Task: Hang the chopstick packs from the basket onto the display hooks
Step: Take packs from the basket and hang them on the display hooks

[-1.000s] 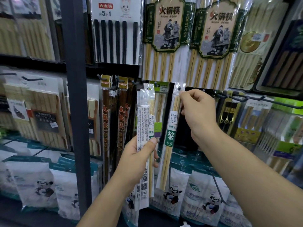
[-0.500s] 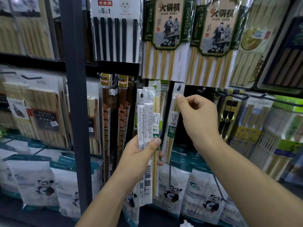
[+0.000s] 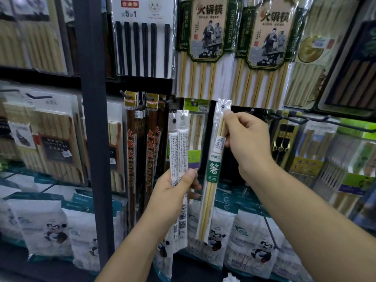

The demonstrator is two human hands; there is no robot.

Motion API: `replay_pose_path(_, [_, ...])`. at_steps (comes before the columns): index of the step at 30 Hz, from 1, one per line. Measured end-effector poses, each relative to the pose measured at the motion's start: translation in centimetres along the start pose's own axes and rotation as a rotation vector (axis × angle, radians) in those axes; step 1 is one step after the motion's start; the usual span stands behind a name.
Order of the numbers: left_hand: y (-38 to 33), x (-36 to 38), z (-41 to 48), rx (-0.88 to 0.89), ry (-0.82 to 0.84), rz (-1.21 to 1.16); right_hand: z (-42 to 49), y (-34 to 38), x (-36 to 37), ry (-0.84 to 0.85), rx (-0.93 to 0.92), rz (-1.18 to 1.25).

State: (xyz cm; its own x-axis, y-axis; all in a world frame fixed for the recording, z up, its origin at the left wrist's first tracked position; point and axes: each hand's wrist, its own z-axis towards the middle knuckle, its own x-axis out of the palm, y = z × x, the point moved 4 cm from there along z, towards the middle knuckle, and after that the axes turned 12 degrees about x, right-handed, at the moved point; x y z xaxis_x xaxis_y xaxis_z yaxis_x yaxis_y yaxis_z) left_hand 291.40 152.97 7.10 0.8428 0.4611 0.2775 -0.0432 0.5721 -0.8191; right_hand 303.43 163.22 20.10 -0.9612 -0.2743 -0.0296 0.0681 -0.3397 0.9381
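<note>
My right hand [image 3: 247, 143] pinches the top of one slim bamboo chopstick pack [image 3: 212, 176] with a green label. The pack hangs upright, its punched hole just under the big packs above. My left hand [image 3: 173, 192] grips two more slim packs [image 3: 179, 143] by their middle, backs with white printed labels facing me. A black display hook [image 3: 253, 110] pokes out just right of the held pack's top. The basket is out of view.
A dark upright post [image 3: 92, 119] stands left of my hands. Dark brown chopstick packs [image 3: 142, 151] hang beside it. Large hot-pot chopstick packs [image 3: 207, 45] hang above. Long empty hooks [image 3: 317, 121] jut out at right. Panda-print bags [image 3: 250, 237] fill the row below.
My right hand has drawn the single pack slightly down and toward me, so its hole now shows in front of the rack. The left hand's packs stay roughly in place.
</note>
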Motion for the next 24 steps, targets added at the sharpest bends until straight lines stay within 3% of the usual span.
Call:
replay_pose_path(10, [0.3,0.0,0.0,-0.039,0.063,0.013,0.9,-0.6,0.1,-0.074,-0.018,-0.123])
replay_pose_path(18, [-0.2,0.4,-0.3,-0.079,0.085,-0.15,0.3,-1.4,-1.1,-0.152,-0.045,-0.201])
replay_pose_path(24, [-1.1,1.3,-0.6,0.0,0.182,-0.137,-2.0,-0.5,0.9,0.152,-0.111,-0.167])
